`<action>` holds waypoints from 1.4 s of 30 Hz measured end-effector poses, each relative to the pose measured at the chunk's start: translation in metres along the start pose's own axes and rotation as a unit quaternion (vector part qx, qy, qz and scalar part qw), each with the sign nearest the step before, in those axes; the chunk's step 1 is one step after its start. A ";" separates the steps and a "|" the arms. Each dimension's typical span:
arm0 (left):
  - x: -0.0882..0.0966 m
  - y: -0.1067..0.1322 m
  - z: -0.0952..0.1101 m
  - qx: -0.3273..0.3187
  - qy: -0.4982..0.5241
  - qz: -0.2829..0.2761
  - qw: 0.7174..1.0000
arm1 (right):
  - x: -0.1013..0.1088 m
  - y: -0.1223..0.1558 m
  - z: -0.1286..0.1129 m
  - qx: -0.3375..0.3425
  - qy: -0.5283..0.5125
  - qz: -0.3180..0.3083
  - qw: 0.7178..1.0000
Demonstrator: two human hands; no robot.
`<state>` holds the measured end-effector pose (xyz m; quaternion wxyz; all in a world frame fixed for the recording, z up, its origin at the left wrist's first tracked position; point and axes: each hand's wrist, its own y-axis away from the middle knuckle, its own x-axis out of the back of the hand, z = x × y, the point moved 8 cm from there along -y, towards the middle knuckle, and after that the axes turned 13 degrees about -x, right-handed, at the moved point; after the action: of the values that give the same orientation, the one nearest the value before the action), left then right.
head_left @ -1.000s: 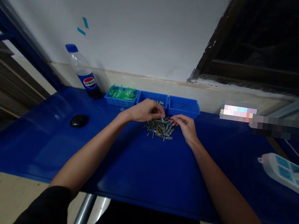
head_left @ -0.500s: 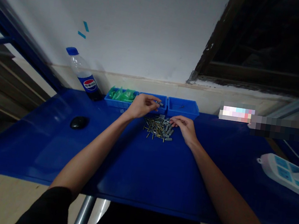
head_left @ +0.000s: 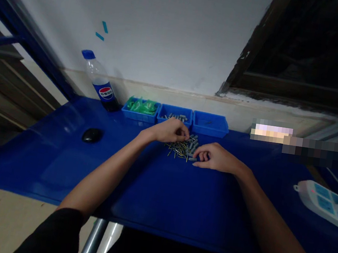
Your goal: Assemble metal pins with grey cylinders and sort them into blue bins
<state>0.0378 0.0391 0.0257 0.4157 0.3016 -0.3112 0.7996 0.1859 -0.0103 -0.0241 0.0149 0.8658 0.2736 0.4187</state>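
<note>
A mixed pile of brass-coloured screws (head_left: 178, 149) and grey wall plugs (head_left: 192, 145) lies on the blue table. Over the pile's back edge is my left hand (head_left: 171, 131), palm down, its thumb and fingertips closed together among the pieces. Whatever those fingertips pinch is too small to make out. My right hand (head_left: 215, 157) rests at the pile's right side, with thumb and index finger apart and the other fingers curled. One grey plug lies just beyond its tips. Behind the left hand, the middle blue bin (head_left: 161, 121) holds several grey plugs.
The left blue bin (head_left: 139, 117) has green plastic packets (head_left: 143, 106); the right bin (head_left: 209, 130) holds a small dark piece. A cola bottle (head_left: 104, 92) stands by the wall. A black mouse (head_left: 91, 135) lies left, a white power strip (head_left: 322, 202) right.
My left hand has come down from the middle bin to the pile, and the piece in its fingers no longer shows. My right hand has shifted nearer me along the pile's right side.
</note>
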 end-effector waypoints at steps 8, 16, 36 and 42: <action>-0.025 -0.002 0.015 -0.004 0.007 -0.084 0.996 | 0.002 0.001 0.002 0.049 0.009 0.045 0.998; -0.040 -0.010 0.017 0.001 -0.019 -0.081 0.997 | 0.028 0.021 0.012 0.040 -0.099 0.193 0.975; -0.013 -0.009 -0.008 0.053 0.278 0.168 0.944 | 0.025 0.015 0.013 0.055 -0.430 0.343 0.833; 0.004 -0.003 -0.014 0.068 0.283 0.217 0.932 | 0.035 0.000 0.006 0.053 -0.413 0.314 0.853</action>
<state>0.0354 0.0525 0.0210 0.2815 0.0153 -0.1830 0.9418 0.2074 0.0081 -0.0032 -0.0514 0.9984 -0.0225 -0.0100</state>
